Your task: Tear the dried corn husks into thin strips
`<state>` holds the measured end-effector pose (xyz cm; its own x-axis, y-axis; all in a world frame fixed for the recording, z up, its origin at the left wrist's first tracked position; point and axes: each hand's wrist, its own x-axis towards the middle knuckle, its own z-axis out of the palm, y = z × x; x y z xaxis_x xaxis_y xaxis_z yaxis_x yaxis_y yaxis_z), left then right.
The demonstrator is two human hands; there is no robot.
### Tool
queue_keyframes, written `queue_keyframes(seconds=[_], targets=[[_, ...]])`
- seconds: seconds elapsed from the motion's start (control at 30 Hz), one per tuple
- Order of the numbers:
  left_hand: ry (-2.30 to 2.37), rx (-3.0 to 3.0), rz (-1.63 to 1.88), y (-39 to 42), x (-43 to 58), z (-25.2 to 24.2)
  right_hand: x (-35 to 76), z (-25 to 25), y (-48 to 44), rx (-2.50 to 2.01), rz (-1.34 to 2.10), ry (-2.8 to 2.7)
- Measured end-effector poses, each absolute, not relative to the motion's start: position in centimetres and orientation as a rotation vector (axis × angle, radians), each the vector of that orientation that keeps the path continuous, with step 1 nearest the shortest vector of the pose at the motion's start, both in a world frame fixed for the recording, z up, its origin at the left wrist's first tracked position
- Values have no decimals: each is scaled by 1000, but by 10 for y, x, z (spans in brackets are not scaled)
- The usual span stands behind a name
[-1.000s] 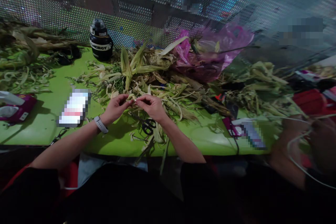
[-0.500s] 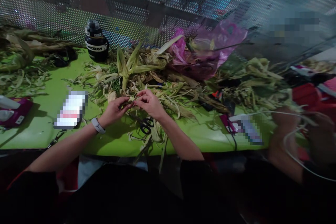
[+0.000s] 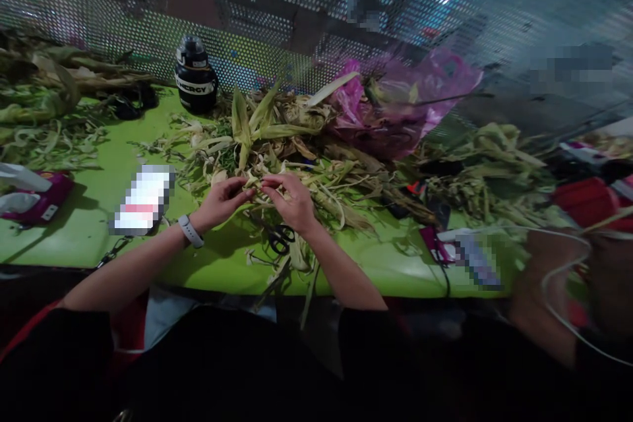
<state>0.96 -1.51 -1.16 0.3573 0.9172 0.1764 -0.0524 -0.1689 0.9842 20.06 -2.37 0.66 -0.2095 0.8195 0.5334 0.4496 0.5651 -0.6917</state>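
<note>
In the head view, a small pale strip of what looks like husk is held between the fingertips of the left hand and the right hand. The hands are brought close together, thumbs and forefingers pinched on the strip, just in front of the husk pile. How firmly it is gripped cannot be told. The step in hand is judged to be fine fingertip shaping or parting of the strip; for the next move, a steady left pinch and small right-finger movements would be called for.

Room behind the fingers is closed off by the pile. Toward the front edge of the table, a bare stretch is left between the forearms, but it is narrowed by the scissors and loose scraps, some hung over that edge. On the left, the space is bounded by a phone; on the right, bare surface is left before another phone and a co-worker's arm.
</note>
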Motion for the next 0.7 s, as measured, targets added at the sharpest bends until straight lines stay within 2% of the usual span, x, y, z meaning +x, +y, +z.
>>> queue_keyframes(seconds=[0.1,0.27,0.53,0.7], targets=[[806,1404,1046,-17,9,-10,200,1,-21,-1027,475,-1798],[831,1307,1092,-20,9,-5,201,-2,-20,-1002,256,-1851],[771,1141,1039,-14,8,-13,206,-1,-14,-910,395,-1933],[719,1350,954,-15,6,-10,206,3,-17,-883,459,-1876]])
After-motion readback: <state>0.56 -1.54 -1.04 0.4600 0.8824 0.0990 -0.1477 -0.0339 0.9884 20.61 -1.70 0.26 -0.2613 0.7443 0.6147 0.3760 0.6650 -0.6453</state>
